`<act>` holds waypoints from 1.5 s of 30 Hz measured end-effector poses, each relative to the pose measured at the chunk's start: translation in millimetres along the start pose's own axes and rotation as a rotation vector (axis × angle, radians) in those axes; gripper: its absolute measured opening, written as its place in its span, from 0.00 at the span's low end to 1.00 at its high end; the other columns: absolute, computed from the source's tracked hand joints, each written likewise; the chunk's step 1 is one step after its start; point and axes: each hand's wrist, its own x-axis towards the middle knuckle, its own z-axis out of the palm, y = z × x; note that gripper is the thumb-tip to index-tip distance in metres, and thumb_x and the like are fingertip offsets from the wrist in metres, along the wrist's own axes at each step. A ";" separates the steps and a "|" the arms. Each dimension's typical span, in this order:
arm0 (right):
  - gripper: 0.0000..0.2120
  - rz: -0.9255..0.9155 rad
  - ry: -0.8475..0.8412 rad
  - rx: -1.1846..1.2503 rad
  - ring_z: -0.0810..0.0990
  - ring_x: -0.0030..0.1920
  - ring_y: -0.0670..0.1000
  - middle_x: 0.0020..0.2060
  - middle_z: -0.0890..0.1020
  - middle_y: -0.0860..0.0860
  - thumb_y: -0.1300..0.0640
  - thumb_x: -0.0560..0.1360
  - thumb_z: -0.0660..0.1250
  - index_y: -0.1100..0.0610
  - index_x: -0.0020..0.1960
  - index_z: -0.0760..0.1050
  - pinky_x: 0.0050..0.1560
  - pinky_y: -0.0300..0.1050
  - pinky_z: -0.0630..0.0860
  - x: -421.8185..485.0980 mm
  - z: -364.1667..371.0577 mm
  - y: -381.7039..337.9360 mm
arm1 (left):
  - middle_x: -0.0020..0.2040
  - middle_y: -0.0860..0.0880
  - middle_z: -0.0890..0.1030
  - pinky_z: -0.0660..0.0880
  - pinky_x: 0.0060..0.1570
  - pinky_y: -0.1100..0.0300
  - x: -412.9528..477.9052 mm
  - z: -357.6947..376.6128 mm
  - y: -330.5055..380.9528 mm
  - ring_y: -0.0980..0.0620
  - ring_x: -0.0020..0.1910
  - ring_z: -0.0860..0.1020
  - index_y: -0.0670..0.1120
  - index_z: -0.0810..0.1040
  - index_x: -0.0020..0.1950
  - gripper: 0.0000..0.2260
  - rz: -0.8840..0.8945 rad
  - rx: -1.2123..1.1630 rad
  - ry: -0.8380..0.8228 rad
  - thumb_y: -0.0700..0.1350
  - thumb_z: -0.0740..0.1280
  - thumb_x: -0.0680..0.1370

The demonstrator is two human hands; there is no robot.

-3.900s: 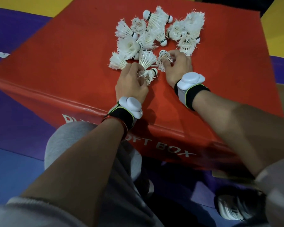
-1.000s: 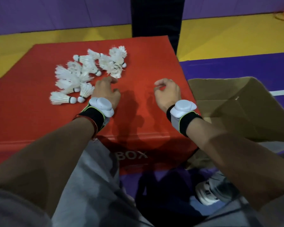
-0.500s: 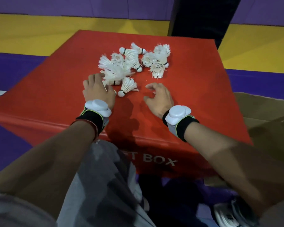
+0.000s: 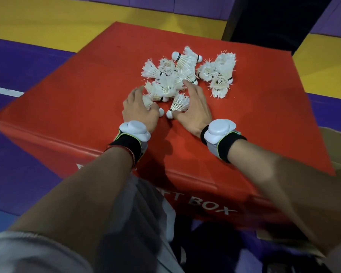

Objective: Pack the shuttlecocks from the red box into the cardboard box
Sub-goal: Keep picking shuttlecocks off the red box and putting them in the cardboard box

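Head view: the shuttlecocks are seen heaped in a loose pile on the padded top of the red box, toward its far half. Only a corner of the cardboard box is shown, at the right edge beside the red box. The left hand is laid over one shuttlecock at the pile's near edge, whose white cork pokes out by the thumb. Its fingers are stretched forward rather than balled, and whether a grip has been closed beneath the palm cannot be told. The right hand is spread wide with nothing held, its thumb set by the cork of a lone shuttlecock and its forefinger reaching into the pile. The shuttlecocks are judged to be very light, so no force is called for, and they may be expected to roll or be flicked away by a careless sweep. The feather skirts look frayed and brittle and would likely be crushed if squeezed. The rounded cork, or the stiff stems just above it, is thought the better place to be pinched. Since the skirts are tangled together, several might be lifted at once by scooping from both sides, provided the pressure is kept gentle.
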 end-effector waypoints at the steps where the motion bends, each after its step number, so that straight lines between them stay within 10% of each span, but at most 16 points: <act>1: 0.45 -0.021 -0.009 -0.004 0.66 0.71 0.51 0.72 0.64 0.48 0.52 0.66 0.75 0.49 0.78 0.58 0.63 0.43 0.68 2.4 1.5 -0.8 | 0.72 0.47 0.70 0.68 0.64 0.46 1.5 1.7 -1.1 0.41 0.68 0.69 0.51 0.66 0.74 0.27 -0.012 -0.011 0.000 0.53 0.62 0.74; 7: 0.40 -0.092 -0.018 0.038 0.67 0.70 0.46 0.69 0.67 0.46 0.52 0.69 0.73 0.48 0.77 0.59 0.64 0.44 0.71 12.2 6.9 -2.5 | 0.54 0.47 0.82 0.70 0.61 0.44 10.2 7.6 0.4 0.42 0.55 0.78 0.51 0.71 0.67 0.17 -0.045 -0.033 0.076 0.53 0.57 0.79; 24: 0.23 -0.347 0.107 -0.231 0.74 0.46 0.46 0.69 0.64 0.50 0.56 0.76 0.66 0.49 0.69 0.63 0.30 0.44 0.72 6.5 3.3 2.4 | 0.55 0.50 0.81 0.71 0.57 0.47 16.1 7.7 2.6 0.44 0.55 0.78 0.56 0.79 0.58 0.14 -0.112 -0.063 0.057 0.58 0.61 0.76; 33: 0.17 -0.353 0.056 -0.417 0.74 0.58 0.56 0.68 0.68 0.54 0.56 0.79 0.60 0.47 0.68 0.71 0.50 0.56 0.76 1.9 -0.5 6.4 | 0.55 0.52 0.82 0.70 0.63 0.45 16.7 5.8 5.8 0.48 0.55 0.79 0.57 0.80 0.57 0.19 -0.164 -0.131 0.024 0.66 0.61 0.75; 40: 0.13 -0.278 0.043 -0.437 0.79 0.48 0.56 0.64 0.70 0.52 0.50 0.83 0.56 0.48 0.64 0.72 0.36 0.49 0.74 -7.1 -7.7 10.5 | 0.39 0.55 0.77 0.73 0.57 0.48 21.0 11.5 12.6 0.49 0.41 0.75 0.56 0.80 0.47 0.11 -0.209 -0.151 0.036 0.61 0.64 0.75; 45: 0.13 -0.295 -0.029 -0.482 0.79 0.44 0.59 0.66 0.69 0.53 0.50 0.83 0.55 0.50 0.63 0.74 0.34 0.48 0.71 -9.7 -13.7 11.8 | 0.44 0.49 0.79 0.67 0.40 0.59 20.4 14.0 17.2 0.49 0.40 0.74 0.49 0.81 0.54 0.13 -0.215 -0.161 0.048 0.56 0.65 0.78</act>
